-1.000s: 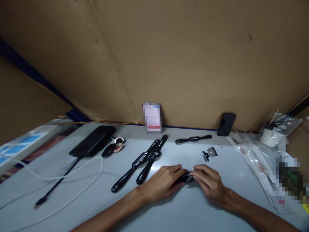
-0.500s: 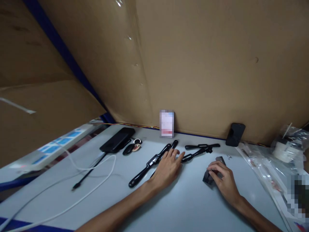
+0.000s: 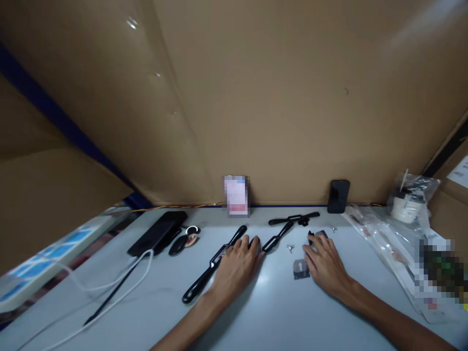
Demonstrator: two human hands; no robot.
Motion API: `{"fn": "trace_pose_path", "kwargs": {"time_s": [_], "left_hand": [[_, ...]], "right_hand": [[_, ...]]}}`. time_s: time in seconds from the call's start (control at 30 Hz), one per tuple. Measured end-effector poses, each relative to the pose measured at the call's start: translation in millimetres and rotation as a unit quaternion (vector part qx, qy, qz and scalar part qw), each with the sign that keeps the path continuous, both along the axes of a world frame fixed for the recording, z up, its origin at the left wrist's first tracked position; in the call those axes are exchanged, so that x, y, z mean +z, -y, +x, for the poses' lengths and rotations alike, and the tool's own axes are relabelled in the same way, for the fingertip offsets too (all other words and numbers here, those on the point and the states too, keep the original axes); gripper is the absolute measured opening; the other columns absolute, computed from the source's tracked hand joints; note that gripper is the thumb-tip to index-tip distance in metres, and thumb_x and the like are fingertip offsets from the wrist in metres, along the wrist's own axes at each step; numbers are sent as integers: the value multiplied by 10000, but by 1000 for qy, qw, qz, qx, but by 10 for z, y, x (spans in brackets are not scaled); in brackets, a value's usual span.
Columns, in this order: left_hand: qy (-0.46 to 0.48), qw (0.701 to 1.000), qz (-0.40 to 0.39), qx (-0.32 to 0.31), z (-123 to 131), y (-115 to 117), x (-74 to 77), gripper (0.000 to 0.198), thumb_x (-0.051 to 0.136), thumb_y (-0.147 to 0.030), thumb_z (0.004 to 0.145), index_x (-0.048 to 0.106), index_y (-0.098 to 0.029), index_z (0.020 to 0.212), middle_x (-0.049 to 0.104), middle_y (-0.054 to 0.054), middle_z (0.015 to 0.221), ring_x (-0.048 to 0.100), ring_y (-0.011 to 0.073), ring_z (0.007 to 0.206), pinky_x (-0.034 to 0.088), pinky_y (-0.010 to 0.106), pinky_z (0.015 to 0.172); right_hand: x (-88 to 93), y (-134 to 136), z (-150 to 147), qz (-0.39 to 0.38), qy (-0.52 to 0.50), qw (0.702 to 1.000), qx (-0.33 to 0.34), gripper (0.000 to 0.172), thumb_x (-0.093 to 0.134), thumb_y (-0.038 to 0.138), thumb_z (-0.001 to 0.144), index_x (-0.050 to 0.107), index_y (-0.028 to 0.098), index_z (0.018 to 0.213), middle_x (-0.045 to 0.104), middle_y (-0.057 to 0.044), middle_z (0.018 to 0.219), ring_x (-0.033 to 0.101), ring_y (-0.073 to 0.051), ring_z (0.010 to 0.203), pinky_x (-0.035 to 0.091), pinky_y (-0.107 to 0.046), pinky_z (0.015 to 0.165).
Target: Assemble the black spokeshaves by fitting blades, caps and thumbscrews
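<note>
My left hand (image 3: 236,265) lies on the table with fingers stretched out over a long black two-handled tool (image 3: 212,265); a second such tool beneath it is mostly hidden. My right hand (image 3: 323,263) rests flat, fingers extended toward a small black clip part (image 3: 313,237). A small flat metal blade (image 3: 301,269) lies just left of that hand. A tiny wing screw (image 3: 290,248) sits between the hands. Two more black tool bodies, one (image 3: 277,237) slanted and one (image 3: 292,219) lying across, are just beyond the fingers.
A cardboard wall (image 3: 278,122) closes the back. A dark phone (image 3: 338,196) leans on it. A black power bank (image 3: 157,233), key fob (image 3: 182,240) and white cable (image 3: 109,287) lie left. Plastic bags (image 3: 380,234) and a tape roll (image 3: 405,207) crowd the right.
The right hand let go of the dark piece it gripped and now lies flat; a metal blade sits beside it. The left hand slid back over the long tool. The camera view shifted.
</note>
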State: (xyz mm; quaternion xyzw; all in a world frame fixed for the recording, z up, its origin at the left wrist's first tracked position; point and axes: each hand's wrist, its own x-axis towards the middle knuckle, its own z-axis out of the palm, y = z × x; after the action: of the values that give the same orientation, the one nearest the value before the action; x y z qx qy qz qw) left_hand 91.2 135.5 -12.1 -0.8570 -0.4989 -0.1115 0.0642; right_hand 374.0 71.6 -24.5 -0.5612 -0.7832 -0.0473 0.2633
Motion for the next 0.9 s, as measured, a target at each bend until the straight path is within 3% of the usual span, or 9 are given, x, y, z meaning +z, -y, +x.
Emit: {"fn": "trace_pose_path", "kwargs": {"time_s": [0.13,0.23,0.4,0.5,0.6,0.67,0.77,0.9], "left_hand": [[-5,999,-26,-29,15,76,-27,262,498,-336,1117,631,-147,1242,700,113,1046,714,251,841,580,359,693],[8,996,-36,-77,38,69,-43,311,442,-358,1122,599,-155,1298,712,141,1073,731,290,811,574,390,682],[46,981,-47,-183,80,136,-23,285,478,-321,1104,583,-207,1343,754,126,1095,759,292,901,598,406,779],[48,956,-62,-283,128,286,21,168,583,-302,1037,657,-237,1173,759,85,981,746,258,852,589,383,783],[40,927,-79,-365,184,418,75,81,704,-328,955,676,-263,992,731,24,851,708,219,760,565,346,704],[46,926,-75,-368,202,433,101,69,719,-315,952,676,-263,965,725,19,840,695,222,766,548,343,664],[73,947,-37,-311,176,334,110,83,637,-242,1003,677,-232,930,728,55,856,683,266,806,546,390,686],[129,966,27,-224,113,181,72,174,567,-211,1035,698,-190,922,756,130,961,689,367,1017,540,540,885]], "right_hand": [[30,-12,-2,-10,28,1000,-4,243,574,85,977,744,176,1127,737,-175,1253,619,-366,1140,512,-564,981],[83,-9,-13,-17,37,999,7,236,537,95,1021,733,180,1120,751,-155,1185,607,-349,1104,510,-523,935],[125,72,-91,-23,40,998,52,209,560,114,1027,718,176,1149,719,-145,1196,589,-313,1088,491,-489,980],[104,107,-127,-33,44,994,94,167,616,123,987,724,200,1088,707,-99,1115,586,-268,1008,504,-415,923],[89,99,-127,-42,42,994,93,150,621,95,958,723,190,1014,701,-93,1078,573,-262,991,496,-405,916],[89,76,-107,-46,37,995,79,165,615,78,949,722,184,1017,705,-96,1094,567,-265,1012,488,-414,943],[86,35,-63,-52,28,996,64,168,617,71,938,724,181,1004,713,-100,1099,565,-274,1041,480,-425,952],[57,-1,-28,-48,14,998,49,159,617,65,944,732,173,967,720,-113,1101,573,-277,1036,481,-421,919]]}}
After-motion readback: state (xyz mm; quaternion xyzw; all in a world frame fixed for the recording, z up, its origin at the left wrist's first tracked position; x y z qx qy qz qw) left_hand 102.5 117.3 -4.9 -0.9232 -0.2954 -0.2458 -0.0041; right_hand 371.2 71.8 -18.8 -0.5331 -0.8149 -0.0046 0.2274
